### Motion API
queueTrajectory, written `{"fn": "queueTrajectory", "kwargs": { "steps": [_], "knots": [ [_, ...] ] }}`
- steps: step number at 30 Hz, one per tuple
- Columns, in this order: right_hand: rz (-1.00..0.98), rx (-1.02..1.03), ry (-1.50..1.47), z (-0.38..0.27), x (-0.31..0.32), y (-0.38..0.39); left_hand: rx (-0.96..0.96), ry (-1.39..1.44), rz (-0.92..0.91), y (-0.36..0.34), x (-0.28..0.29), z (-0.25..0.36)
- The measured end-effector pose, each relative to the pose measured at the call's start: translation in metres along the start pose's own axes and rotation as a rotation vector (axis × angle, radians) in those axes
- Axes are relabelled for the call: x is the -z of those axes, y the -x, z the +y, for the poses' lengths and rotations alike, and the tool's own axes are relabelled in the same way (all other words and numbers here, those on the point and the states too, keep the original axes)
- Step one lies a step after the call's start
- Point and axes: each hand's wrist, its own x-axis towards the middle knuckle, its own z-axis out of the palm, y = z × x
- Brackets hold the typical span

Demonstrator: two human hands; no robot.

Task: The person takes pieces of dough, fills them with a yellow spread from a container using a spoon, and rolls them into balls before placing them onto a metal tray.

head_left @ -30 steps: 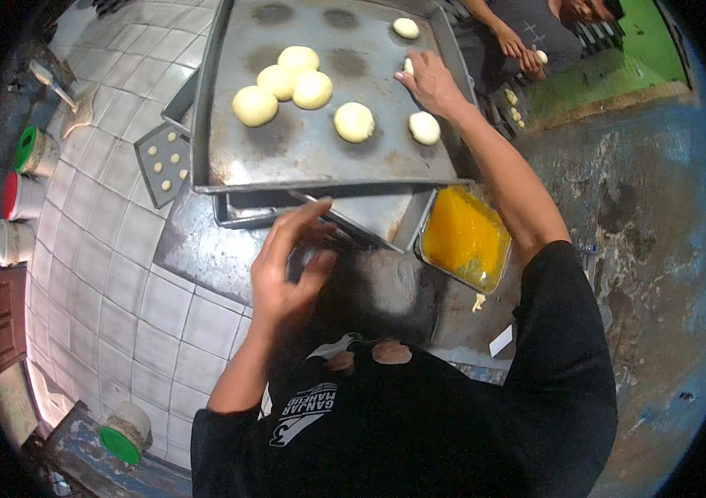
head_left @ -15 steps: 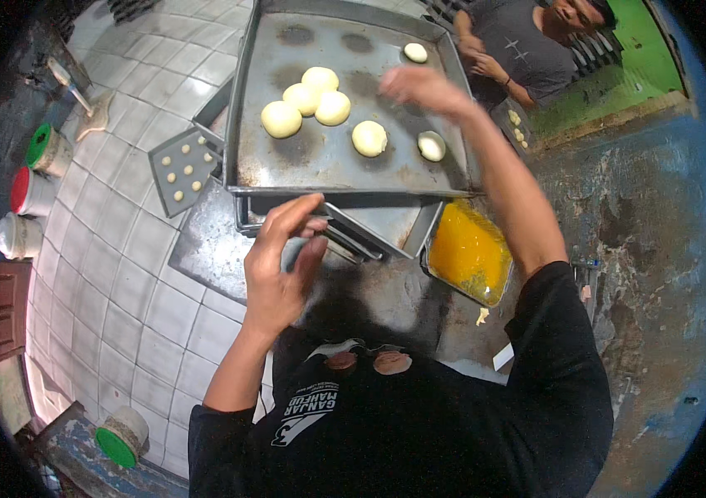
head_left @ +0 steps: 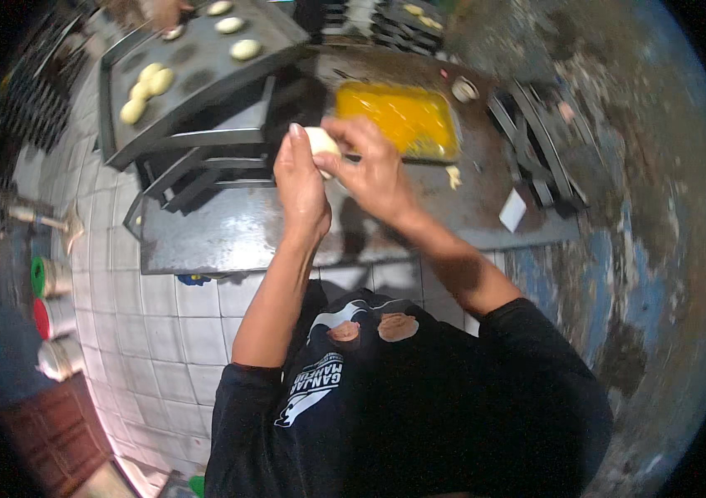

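A pale yellow dough ball point(head_left: 321, 142) is between my two hands, above the metal table point(head_left: 203, 241). My left hand point(head_left: 301, 187) cups it from the left, thumb and fingers raised around it. The fingers of my right hand point(head_left: 372, 170) curl against its right side, hiding part of it. To the far left, a large grey baking tray point(head_left: 218, 53) carries several more balls. One cluster of dough balls point(head_left: 154, 79) sits at its left, and flatter dough rounds point(head_left: 245, 50) line its right part. Beyond my right hand lies a shallow rectangular container of orange-yellow liquid point(head_left: 394, 108).
Empty metal trays point(head_left: 212, 153) are stacked askew under the large tray. A scrap of dough point(head_left: 453, 177) and a white card point(head_left: 512, 211) lie on the table, with a dark metal frame point(head_left: 536, 149) at right. Another person's hand point(head_left: 166, 12) reaches over the tray's far edge.
The view has swung right, so the tray now appears farther left. My right hand has left the tray and met my left hand, which was empty; both now hold a dough ball.
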Motion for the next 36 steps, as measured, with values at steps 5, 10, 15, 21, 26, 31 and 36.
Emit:
{"fn": "queueTrajectory", "kwargs": {
  "steps": [5, 10, 15, 21, 26, 31, 36],
  "knots": [
    [0.228, -0.568, -0.923, 0.051, 0.045, 0.144, 0.296, -0.165, -0.08, 0.086, -0.045, -0.088],
    [0.131, -0.693, -0.945, 0.054, 0.103, 0.195, 0.19, -0.38, -0.274, 0.115, -0.04, -0.144],
    [-0.003, -0.609, 0.048, 0.107, 0.053, 0.25, 0.599, -0.795, -0.379, 0.132, 0.071, -0.236],
    [0.053, -0.717, -0.184, 0.175, 0.043, 0.217, 0.705, -0.302, -0.311, 0.12, 0.045, -0.227],
    [-0.091, -0.578, 0.724, 0.299, 0.024, 0.235, 0.7, -0.238, -0.381, 0.028, 0.009, -0.197],
    [-0.271, -0.578, 0.272, 0.293, 0.043, 0.169, 0.624, -0.345, -0.367, -0.058, 0.013, -0.182],
    [-0.15, -0.569, 0.467, 0.324, 0.079, 0.059, 0.429, -0.446, -0.358, -0.123, -0.001, -0.193]
  ]
}}
